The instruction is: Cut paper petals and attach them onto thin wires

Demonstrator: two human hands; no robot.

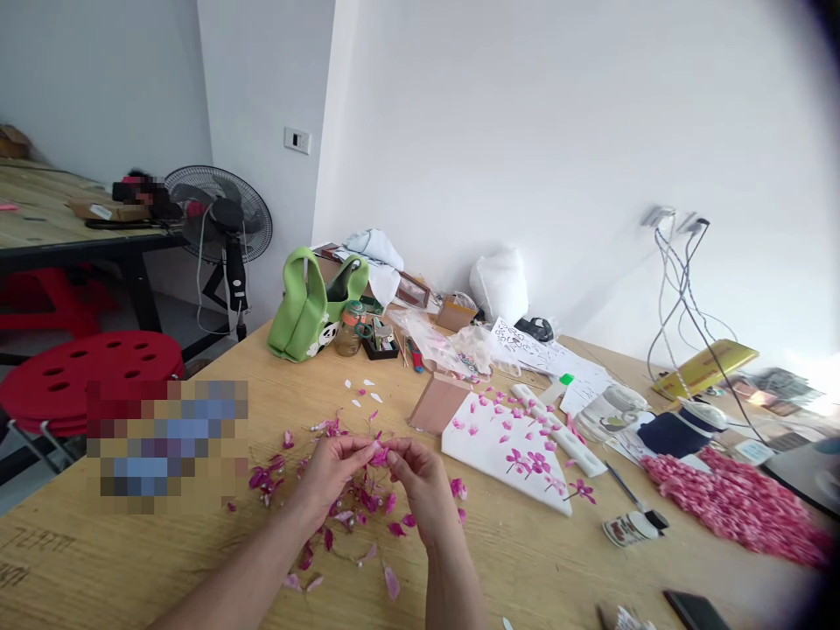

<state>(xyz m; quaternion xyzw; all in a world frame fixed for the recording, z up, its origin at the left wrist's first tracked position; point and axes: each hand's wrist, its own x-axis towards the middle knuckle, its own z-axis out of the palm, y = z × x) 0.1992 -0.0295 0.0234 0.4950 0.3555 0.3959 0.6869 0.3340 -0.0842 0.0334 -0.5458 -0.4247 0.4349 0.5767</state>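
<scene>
Both bare hands are meeting fingertip to fingertip here, and a small bright-magenta, petal-like piece (379, 454) is sitting right between them, above the light-brown wooden tabletop (262, 560). The left hand (330, 471) is pinching it from the left, thumb and fingers closed close together; the right hand (422, 479) is pinching from the right, just as narrowly. Neither is nearer: the piece is touching both. Its long axis is hiding behind the fingertips, so I can't tell which way it's running. Loose pink-and-magenta petals (368, 501) are lying beneath and around the hands, while the flat white board with pink petals on it (482, 468) is resting off to the right, nearer the right hand.
</scene>
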